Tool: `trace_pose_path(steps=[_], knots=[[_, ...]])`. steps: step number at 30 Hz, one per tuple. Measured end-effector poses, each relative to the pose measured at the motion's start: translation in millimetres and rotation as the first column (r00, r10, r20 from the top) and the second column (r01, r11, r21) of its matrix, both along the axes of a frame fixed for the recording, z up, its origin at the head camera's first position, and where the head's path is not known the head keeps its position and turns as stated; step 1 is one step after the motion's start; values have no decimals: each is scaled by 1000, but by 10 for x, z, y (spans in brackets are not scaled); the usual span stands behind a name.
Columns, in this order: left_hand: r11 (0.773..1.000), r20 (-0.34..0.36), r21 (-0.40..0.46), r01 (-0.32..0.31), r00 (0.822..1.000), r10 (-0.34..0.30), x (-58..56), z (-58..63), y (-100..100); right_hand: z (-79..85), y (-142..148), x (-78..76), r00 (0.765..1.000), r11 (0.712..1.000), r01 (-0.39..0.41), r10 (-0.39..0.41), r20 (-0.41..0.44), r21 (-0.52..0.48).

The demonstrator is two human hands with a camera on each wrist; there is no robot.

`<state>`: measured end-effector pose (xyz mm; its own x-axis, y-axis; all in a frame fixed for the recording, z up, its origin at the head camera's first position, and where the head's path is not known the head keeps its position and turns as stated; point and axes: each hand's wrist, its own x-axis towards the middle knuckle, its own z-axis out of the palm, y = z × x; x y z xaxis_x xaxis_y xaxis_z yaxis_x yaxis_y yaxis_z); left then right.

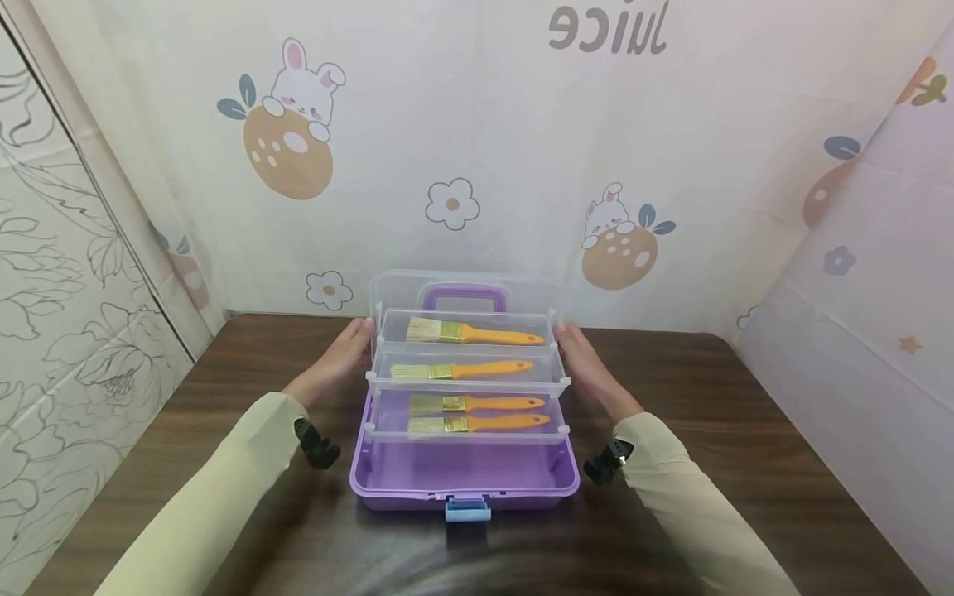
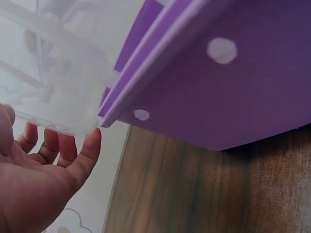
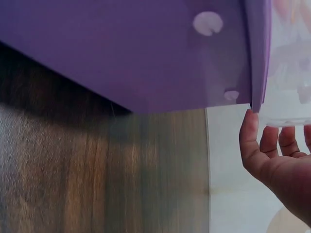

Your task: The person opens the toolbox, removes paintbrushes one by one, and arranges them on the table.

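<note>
Head view sets the purple box (image 1: 465,470) mid-table on brown wood (image 1: 715,430), its clear lid (image 1: 537,290) raised at twelve o'clock, blue latch (image 1: 468,511) at six. My left hand (image 1: 337,356) at ten and right hand (image 1: 590,364) at two have fingers parted, loosely bent, tips touching the lid's side edges. Four brushes (image 1: 477,334) lie in clear trays (image 1: 547,371), bristles toward nine.

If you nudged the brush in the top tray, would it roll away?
Probably not: the brush has a broad, flat-looking head. The walled top tray would likely contain it. The pale bristles look bendy, the orange handle stiffer.
</note>
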<state>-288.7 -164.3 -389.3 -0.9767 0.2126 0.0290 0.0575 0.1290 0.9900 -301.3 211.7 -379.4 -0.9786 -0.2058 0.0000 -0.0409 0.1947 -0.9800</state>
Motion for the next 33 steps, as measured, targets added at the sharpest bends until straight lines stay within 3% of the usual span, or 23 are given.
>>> trace_pose_path(steps=[9, 20, 33], knots=[[998, 38, -4, 58, 998, -58, -67, 11, 8, -9, -25, -38, 998, 998, 59, -59, 9, 32], [991, 90, 6, 137, 986, -137, -159, 16, -39, -26, -21, -82, 998, 999, 46, -45, 35, -12], [989, 137, 36, 146, 979, -150, -239, -81, -21, -80, -16, -92, 994, 998, 61, -59, 97, -21]])
